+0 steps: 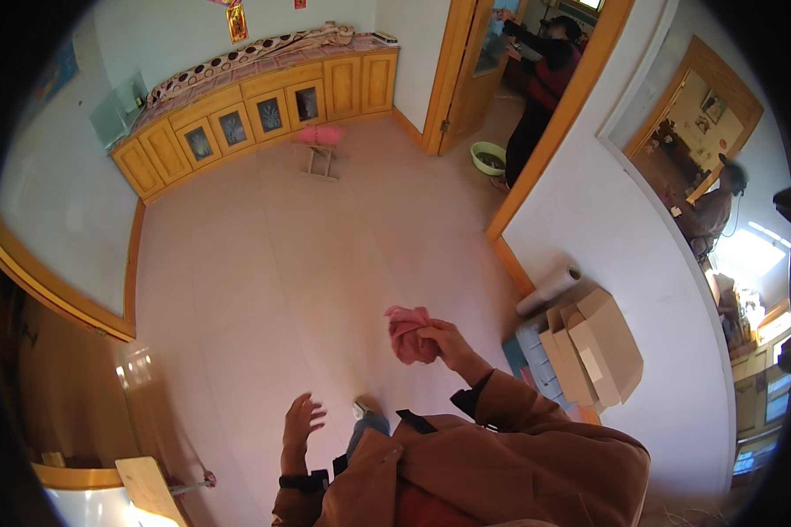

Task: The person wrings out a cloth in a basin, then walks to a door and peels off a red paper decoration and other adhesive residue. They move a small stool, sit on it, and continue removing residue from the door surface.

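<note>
A crumpled pink cloth (410, 334) is gripped in my right hand (449, 344), held out in front of my brown coat, above the tiled floor. My left hand (301, 419) hangs lower and to the left, with its fingers apart and nothing in them. Below and between the hands, one of my shoes (361, 410) shows on the floor. Farther ahead, a small folding stool (321, 161) with a pink top stands before a long wooden cabinet (240, 125).
Cardboard boxes (600, 349) and a roll (548, 290) lean by the right wall, under a large mirror. A person (547, 85) stands in the doorway beside a green basin (488, 158) of dark water. A wooden board (146, 491) is at lower left.
</note>
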Demonstrator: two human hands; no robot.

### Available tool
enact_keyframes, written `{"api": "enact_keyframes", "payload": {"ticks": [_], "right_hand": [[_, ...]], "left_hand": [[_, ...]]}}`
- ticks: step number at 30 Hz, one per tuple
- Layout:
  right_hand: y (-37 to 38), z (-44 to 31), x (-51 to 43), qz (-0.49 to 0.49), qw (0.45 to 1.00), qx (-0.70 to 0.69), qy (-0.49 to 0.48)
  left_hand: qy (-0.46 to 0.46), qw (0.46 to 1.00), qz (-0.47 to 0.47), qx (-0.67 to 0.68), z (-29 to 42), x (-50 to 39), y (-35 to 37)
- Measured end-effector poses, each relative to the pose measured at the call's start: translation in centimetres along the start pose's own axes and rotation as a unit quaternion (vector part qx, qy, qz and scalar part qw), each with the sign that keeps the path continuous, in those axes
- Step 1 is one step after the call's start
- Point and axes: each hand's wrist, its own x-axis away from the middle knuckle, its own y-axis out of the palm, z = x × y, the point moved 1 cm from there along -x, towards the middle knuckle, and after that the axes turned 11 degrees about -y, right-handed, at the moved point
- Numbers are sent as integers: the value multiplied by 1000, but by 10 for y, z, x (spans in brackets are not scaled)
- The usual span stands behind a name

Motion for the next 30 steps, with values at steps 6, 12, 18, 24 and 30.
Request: {"api": "enact_keyframes", "payload": {"ticks": [6,12,18,24,30], "right_hand": [[103,14,-94,-120,982,144,-21],[138,26,-172,-261,913,307,-71],[125,30,-314,-245,931,224,-154],[57,32,-473,-155,978,122,70],[12,59,-581,-41,971,138,193]], "left_hand": [[71,970,-217,82,135,-59,60],[53,950,-171,257,186,-148,69],[100,909,-45,403,253,-239,38],[72,912,69,398,242,-283,-50],[-33,879,186,437,166,-289,-94]]}}
